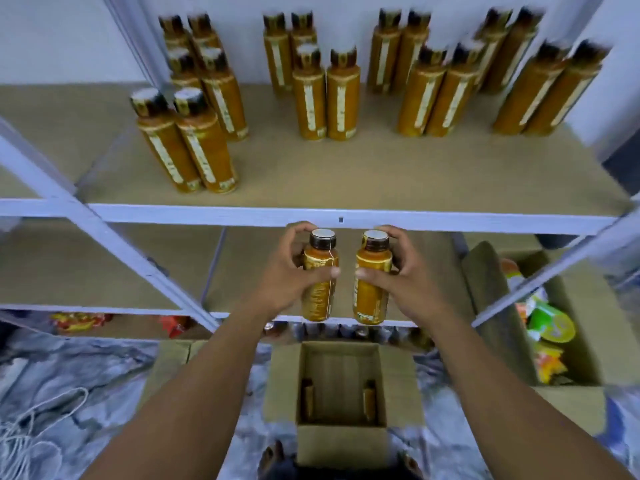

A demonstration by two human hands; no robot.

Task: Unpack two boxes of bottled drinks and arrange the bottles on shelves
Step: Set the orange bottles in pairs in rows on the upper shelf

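My left hand grips an orange bottle with a dark cap, held upright. My right hand grips a second orange bottle beside it. Both bottles hang in front of the shelf's white front rail, above an open cardboard box on the floor. Two more bottles stand in that box, one at the left wall and one at the right wall. Several matching bottles stand in pairs on the upper shelf board, the nearest pair at the left.
A white metal rack with diagonal braces frames the shelves. A middle shelf board lies below the rail. At the right, an open carton holds colourful packets. White cord lies on the patterned floor at the left.
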